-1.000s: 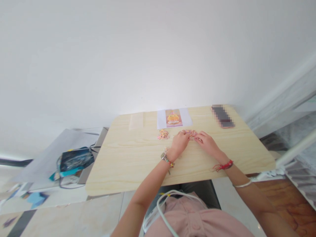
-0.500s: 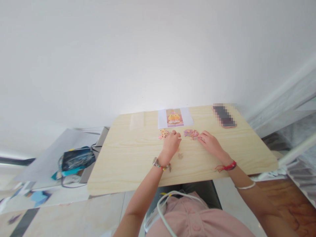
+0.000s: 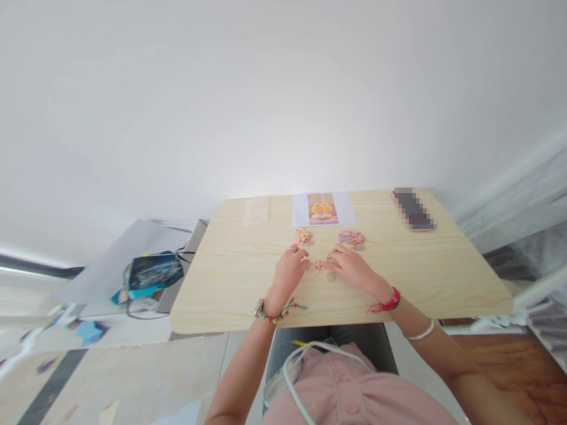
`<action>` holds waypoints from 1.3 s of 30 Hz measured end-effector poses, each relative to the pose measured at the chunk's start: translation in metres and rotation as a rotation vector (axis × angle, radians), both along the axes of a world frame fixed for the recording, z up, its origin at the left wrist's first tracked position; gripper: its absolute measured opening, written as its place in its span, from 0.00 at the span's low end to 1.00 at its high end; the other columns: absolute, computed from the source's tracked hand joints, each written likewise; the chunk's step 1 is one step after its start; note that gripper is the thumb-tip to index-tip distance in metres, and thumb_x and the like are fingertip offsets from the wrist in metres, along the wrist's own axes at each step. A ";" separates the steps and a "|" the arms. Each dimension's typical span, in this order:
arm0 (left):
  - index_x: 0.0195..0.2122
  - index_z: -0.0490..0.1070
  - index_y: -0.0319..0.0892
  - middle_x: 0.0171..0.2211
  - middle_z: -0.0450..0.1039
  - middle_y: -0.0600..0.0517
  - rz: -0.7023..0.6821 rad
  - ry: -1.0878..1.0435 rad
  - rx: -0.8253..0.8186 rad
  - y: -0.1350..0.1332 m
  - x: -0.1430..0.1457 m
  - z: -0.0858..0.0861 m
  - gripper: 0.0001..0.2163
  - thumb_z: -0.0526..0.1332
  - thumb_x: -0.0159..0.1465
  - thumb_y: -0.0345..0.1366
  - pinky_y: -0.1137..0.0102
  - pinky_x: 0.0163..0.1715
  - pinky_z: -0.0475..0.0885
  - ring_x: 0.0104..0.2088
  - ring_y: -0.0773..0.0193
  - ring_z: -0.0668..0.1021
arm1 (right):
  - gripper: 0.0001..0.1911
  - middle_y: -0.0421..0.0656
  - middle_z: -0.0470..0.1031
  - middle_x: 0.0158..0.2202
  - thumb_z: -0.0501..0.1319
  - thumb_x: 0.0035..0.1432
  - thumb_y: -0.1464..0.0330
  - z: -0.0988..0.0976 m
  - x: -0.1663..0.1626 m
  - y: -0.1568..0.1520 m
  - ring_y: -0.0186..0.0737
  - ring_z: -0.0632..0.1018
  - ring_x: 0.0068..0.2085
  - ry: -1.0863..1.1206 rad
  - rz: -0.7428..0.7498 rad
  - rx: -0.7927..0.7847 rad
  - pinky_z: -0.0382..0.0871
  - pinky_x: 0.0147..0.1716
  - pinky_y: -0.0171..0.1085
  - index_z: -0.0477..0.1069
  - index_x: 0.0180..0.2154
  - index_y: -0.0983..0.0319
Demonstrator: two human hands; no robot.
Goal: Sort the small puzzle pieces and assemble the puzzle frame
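Small jigsaw puzzle pieces (image 3: 317,265) in orange and pink lie in a short row between my hands. At the row's left end, my left hand (image 3: 287,273) rests on the table with its thumb and fingers apart. My right hand (image 3: 355,270) is at the other end, fingertips closed on an orange piece there. Beyond my left fingers sits a yellow and pink pile of pieces (image 3: 304,236). A purple and pink pile (image 3: 351,238) lies past my right hand. Some greyish pieces (image 3: 331,276) are just below the row.
A white sheet with a printed picture (image 3: 323,209) of a yellow figure lies at the back of the wooden table (image 3: 221,277). To its left is a clear plastic sheet (image 3: 256,211), to its right a phone (image 3: 414,209). A dark bag (image 3: 155,273) lies left of the table.
My left hand has drawn back toward me and to the left. My right hand has left the purple pile and moved to the row, which now shows between my hands. The view has shifted slightly.
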State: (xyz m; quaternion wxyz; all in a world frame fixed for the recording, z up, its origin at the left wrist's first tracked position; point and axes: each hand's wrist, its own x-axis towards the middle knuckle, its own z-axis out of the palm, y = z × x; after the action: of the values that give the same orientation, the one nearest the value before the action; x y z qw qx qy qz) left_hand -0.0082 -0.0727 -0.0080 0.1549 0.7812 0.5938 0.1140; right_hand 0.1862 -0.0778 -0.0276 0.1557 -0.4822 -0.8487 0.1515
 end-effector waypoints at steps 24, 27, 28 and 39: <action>0.34 0.69 0.39 0.36 0.66 0.46 -0.128 0.153 0.005 -0.008 0.043 -0.013 0.09 0.50 0.62 0.29 0.71 0.35 0.68 0.40 0.62 0.71 | 0.09 0.45 0.67 0.33 0.50 0.59 0.74 -0.007 0.013 0.014 0.37 0.70 0.34 -0.068 0.110 0.050 0.63 0.35 0.36 0.68 0.31 0.64; 0.35 0.68 0.39 0.37 0.66 0.46 -0.101 0.114 0.039 -0.005 0.038 -0.010 0.07 0.51 0.62 0.30 0.70 0.37 0.68 0.40 0.62 0.71 | 0.09 0.44 0.67 0.33 0.49 0.59 0.73 -0.005 0.009 0.017 0.37 0.70 0.33 -0.063 0.090 0.096 0.63 0.32 0.35 0.67 0.31 0.64; 0.35 0.68 0.39 0.37 0.67 0.46 -0.083 0.096 0.053 -0.003 0.035 -0.008 0.07 0.51 0.62 0.30 0.70 0.38 0.68 0.40 0.62 0.71 | 0.09 0.44 0.66 0.33 0.49 0.59 0.73 -0.004 0.006 0.020 0.36 0.70 0.33 -0.056 0.086 0.107 0.63 0.32 0.35 0.66 0.31 0.64; 0.34 0.67 0.39 0.35 0.66 0.48 0.089 0.102 0.157 0.035 0.007 -0.008 0.06 0.51 0.62 0.30 0.72 0.34 0.67 0.36 0.64 0.71 | 0.07 0.45 0.67 0.36 0.49 0.59 0.75 -0.004 -0.030 0.070 0.36 0.70 0.32 -0.141 0.081 0.154 0.63 0.31 0.34 0.65 0.35 0.64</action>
State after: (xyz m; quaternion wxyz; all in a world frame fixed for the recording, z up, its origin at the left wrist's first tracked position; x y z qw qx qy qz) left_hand -0.0012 -0.0374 -0.0157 0.0576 0.7687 0.6242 0.1269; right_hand 0.1562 -0.0083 -0.0318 0.1259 -0.4434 -0.8855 0.0579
